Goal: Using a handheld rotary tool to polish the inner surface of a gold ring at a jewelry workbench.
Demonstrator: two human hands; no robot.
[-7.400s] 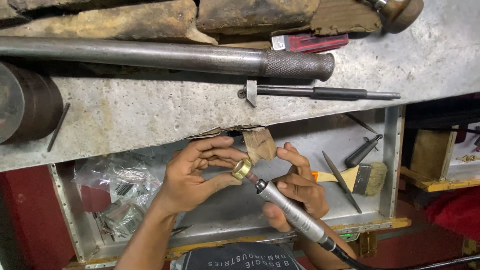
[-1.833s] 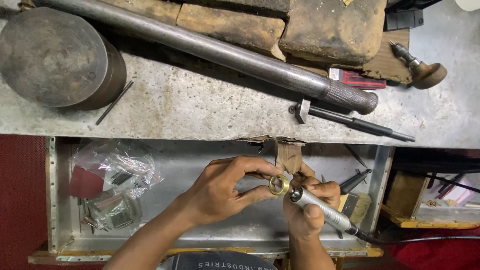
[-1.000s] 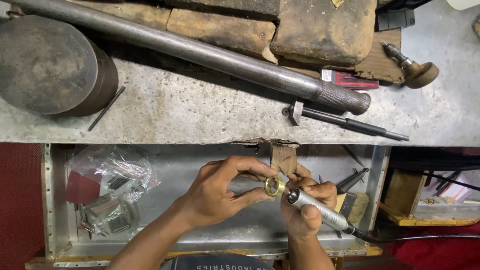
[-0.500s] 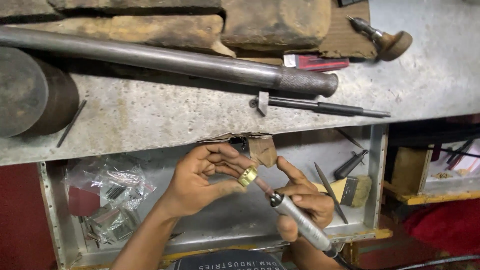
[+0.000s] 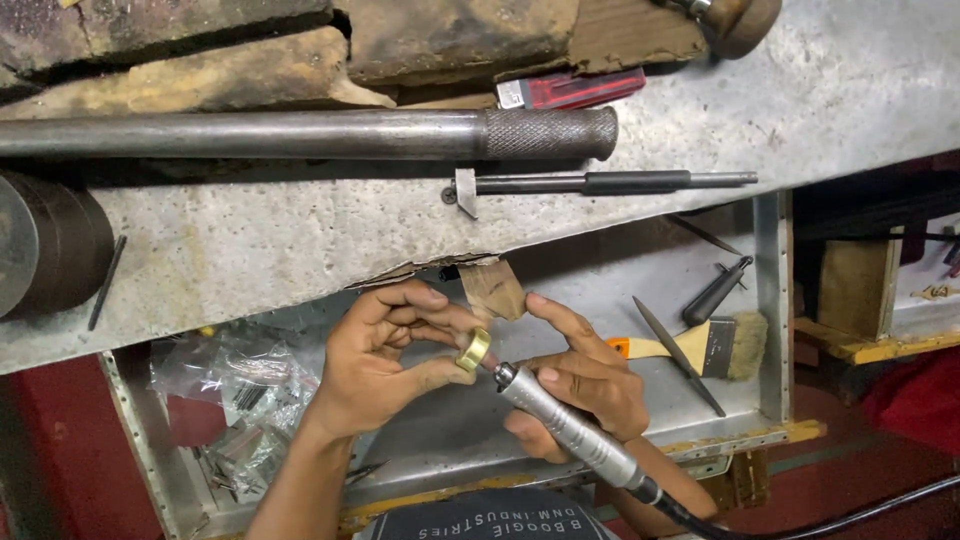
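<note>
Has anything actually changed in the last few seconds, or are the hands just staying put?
Hardly anything. The left hand still pinches the small brass ring, and the right hand still holds the slim silver rotary handpiece with its tip at the ring. Only the head camera's view shifted. The long grey steel bar and wooden-handled paintbrush lie unmoved.

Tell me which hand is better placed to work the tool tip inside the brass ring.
Right. The right hand grips the rotary handpiece with its tip at the brass ring; the left hand is occupied pinching the ring.
</note>
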